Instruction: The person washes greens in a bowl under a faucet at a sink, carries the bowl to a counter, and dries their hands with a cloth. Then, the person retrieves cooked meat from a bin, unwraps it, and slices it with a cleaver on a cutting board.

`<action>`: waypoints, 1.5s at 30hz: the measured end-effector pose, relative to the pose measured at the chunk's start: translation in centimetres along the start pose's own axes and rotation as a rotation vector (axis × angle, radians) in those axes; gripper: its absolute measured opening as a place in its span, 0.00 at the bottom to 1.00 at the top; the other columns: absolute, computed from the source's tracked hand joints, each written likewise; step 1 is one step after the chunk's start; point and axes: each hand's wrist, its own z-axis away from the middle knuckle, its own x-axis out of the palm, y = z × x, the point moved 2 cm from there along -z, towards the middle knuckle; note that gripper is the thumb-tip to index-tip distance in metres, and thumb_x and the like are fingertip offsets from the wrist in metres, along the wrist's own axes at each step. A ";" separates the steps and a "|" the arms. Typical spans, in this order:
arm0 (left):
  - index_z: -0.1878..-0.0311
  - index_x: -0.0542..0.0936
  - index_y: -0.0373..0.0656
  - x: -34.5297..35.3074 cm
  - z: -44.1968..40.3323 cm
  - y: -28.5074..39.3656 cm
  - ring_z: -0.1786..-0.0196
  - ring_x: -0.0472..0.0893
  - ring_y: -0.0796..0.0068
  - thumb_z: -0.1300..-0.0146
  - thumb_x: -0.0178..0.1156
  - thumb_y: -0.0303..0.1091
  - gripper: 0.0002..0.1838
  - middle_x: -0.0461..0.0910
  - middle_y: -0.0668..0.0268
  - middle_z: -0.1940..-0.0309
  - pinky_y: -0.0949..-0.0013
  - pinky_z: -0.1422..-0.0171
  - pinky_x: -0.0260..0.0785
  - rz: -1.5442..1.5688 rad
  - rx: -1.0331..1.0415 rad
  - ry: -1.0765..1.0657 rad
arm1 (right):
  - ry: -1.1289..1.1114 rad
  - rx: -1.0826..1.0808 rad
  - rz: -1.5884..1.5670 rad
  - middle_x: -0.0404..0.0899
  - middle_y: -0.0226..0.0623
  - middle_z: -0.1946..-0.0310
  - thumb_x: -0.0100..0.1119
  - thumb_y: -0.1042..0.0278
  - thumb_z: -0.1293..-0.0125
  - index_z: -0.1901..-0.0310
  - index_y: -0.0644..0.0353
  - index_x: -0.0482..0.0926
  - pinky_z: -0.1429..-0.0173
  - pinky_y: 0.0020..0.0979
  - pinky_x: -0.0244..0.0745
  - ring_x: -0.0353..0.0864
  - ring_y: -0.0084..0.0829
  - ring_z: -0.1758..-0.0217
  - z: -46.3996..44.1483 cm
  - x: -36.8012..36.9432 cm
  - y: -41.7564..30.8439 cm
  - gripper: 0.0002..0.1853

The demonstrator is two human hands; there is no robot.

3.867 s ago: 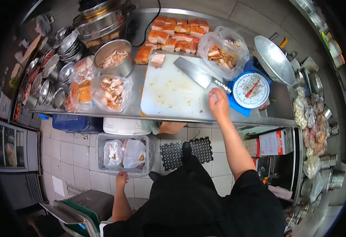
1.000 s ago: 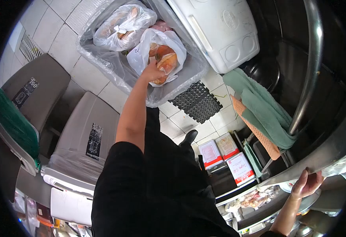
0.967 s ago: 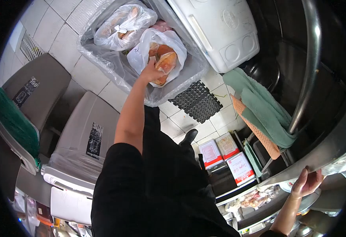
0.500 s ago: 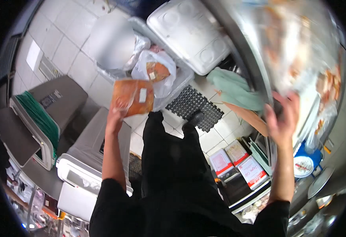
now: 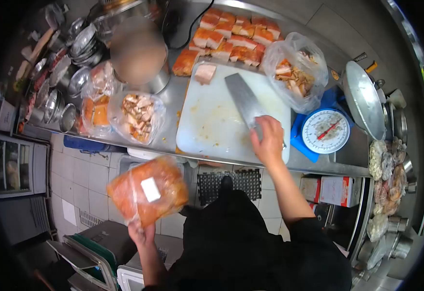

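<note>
My left hand (image 5: 141, 234) grips the lower edge of a plastic-wrapped slab of roast meat (image 5: 146, 191) with a white label, held up in front of the counter. My right hand (image 5: 269, 138) is closed round the handle end of a cleaver (image 5: 243, 97), whose blade lies on the white cutting board (image 5: 212, 116). One cut piece of pork (image 5: 205, 73) rests at the board's upper left. Rows of pork pieces (image 5: 236, 36) stand behind the board. Bags of chopped meat (image 5: 139, 116) and of trimmings (image 5: 294, 72) flank it.
A blue scale (image 5: 325, 131) sits right of the board, near a large metal bowl (image 5: 364, 99). Stacked metal bowls (image 5: 83, 46) and a pot are at the left. Below are a floor mat (image 5: 207, 186), tins (image 5: 335, 190) and grey bins (image 5: 110, 242). A blurred round patch covers the pot.
The view has swung back to the counter. My left hand has lifted the wrapped slab away from the floor tub, and my right hand has moved onto the cleaver's handle.
</note>
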 end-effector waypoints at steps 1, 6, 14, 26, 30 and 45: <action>0.29 0.62 0.41 2.8 -1.8 -1.6 0.30 0.67 0.56 0.52 0.57 0.33 0.41 0.68 0.56 0.34 0.46 0.25 0.54 -0.007 -0.026 -0.026 | -0.036 0.063 0.150 0.77 0.44 0.53 0.65 0.70 0.46 0.49 0.60 0.77 0.50 0.41 0.73 0.75 0.45 0.48 0.4 -0.6 3.1 0.20; 0.35 0.69 0.40 13.6 -12.1 -10.5 0.38 0.74 0.56 0.50 0.60 0.34 0.34 0.74 0.56 0.41 0.47 0.31 0.64 -0.118 -0.169 -0.084 | -0.405 0.283 0.044 0.77 0.47 0.54 0.64 0.65 0.43 0.43 0.61 0.74 0.48 0.43 0.73 0.76 0.48 0.48 1.3 -0.6 11.6 0.25; 0.47 0.77 0.37 19.7 -19.1 -11.4 0.56 0.83 0.58 0.42 0.62 0.40 0.23 0.81 0.52 0.57 0.59 0.51 0.74 -1.749 0.127 -0.139 | -0.513 0.592 -0.292 0.77 0.59 0.50 0.62 0.63 0.42 0.38 0.63 0.68 0.43 0.44 0.72 0.77 0.56 0.46 8.3 -7.5 14.7 0.30; 0.30 0.62 0.43 27.5 -41.3 -18.2 0.35 0.70 0.46 0.41 0.63 0.50 0.39 0.68 0.47 0.35 0.55 0.31 0.63 -2.002 0.476 -0.389 | -0.454 1.239 -1.118 0.76 0.28 0.75 0.68 0.68 0.41 0.61 0.57 0.77 0.70 0.22 0.71 0.75 0.19 0.75 12.8 -5.8 9.0 0.10; 0.38 0.72 0.39 29.3 -36.0 -14.9 0.39 0.73 0.47 0.39 0.63 0.51 0.32 0.73 0.49 0.41 0.54 0.35 0.66 -1.924 0.443 -0.327 | -0.522 1.426 -1.200 0.76 0.33 0.79 0.62 0.69 0.37 0.58 0.56 0.70 0.83 0.31 0.73 0.75 0.26 0.83 12.9 -8.7 6.5 0.11; 0.57 0.74 0.39 16.9 -21.5 -15.0 0.58 0.80 0.62 0.31 0.57 0.38 0.11 0.81 0.55 0.60 0.63 0.54 0.71 -1.394 0.545 -0.092 | -0.716 1.090 -0.784 0.71 0.30 0.83 0.58 0.69 0.34 0.59 0.59 0.67 0.84 0.28 0.67 0.70 0.22 0.86 10.5 -10.1 11.0 0.09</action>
